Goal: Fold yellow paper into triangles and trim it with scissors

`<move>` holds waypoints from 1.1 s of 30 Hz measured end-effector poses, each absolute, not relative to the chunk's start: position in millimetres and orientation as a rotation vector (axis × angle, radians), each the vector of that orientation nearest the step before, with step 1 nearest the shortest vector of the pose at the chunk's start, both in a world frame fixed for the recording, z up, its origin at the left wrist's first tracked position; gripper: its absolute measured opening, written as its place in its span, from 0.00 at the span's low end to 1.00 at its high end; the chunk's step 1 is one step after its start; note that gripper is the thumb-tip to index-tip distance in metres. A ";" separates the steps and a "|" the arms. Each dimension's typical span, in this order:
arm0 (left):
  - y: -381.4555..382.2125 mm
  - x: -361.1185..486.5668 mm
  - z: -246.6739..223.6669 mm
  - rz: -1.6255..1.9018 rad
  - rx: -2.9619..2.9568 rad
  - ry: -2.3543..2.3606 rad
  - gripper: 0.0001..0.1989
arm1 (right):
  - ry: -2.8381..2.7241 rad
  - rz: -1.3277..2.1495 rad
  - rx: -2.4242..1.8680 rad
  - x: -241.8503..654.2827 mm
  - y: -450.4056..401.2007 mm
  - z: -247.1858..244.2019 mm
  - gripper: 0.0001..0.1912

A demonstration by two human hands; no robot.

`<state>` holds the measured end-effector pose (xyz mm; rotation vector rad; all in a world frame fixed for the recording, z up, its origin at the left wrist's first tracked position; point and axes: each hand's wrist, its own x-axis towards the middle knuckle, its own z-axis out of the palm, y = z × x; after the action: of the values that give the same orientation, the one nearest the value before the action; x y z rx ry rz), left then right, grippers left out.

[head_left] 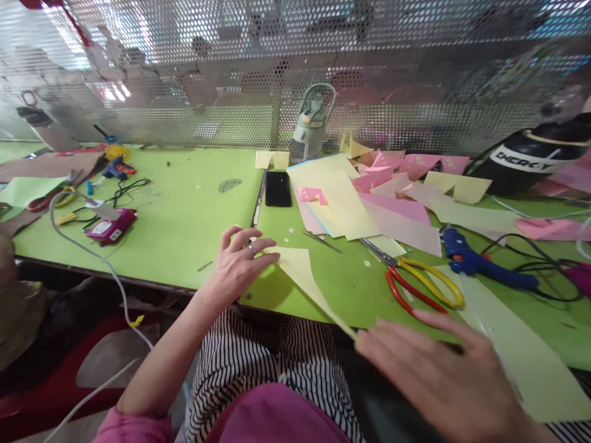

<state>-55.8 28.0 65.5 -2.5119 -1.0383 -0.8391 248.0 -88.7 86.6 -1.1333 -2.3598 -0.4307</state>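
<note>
A pale yellow sheet of paper (298,266), narrowing to a folded strip, stretches between my two hands over the front edge of the green table. At its upper left end my left hand (240,261), with a ring on one finger, pinches the corner between thumb and fingers. My right hand (438,369), blurred by motion, has its fingertips closed on the strip's lower right end. Just above that hand lie open scissors (392,263) with one red and one yellow handle. A pair of thin tweezers (323,242) rests beyond the paper.
A black phone (277,189) and a bottle (310,126) stand towards the perforated metal screen (207,74). Yellow sheets (335,191) and pink paper pieces (415,166) are heaped right. A blue glue gun (484,264) lies near a black bottle (521,160). Leftward is a magenta power block (111,226).
</note>
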 end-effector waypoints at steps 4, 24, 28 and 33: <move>25.7 -65.3 47.7 -0.689 -2.633 -1.113 0.12 | -2.420 -0.366 -0.828 220.6 -92.9 75.0 0.09; -34.5 -53.1 18.9 -0.788 -2.744 -1.015 0.13 | -2.620 -0.338 -0.898 192.6 -37.5 33.4 0.19; -34.7 -52.6 21.5 -0.779 -2.756 -1.025 0.14 | -2.617 -0.266 -0.984 192.7 -38.1 35.1 0.22; -34.7 -43.3 25.4 -0.729 -2.712 -1.074 0.19 | -2.609 -0.166 -1.044 199.9 -39.5 42.8 0.24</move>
<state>-43.3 -34.7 25.4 -2.7122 -1.0738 -0.7292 199.9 -39.5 42.8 -1.0441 -2.6095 -0.1662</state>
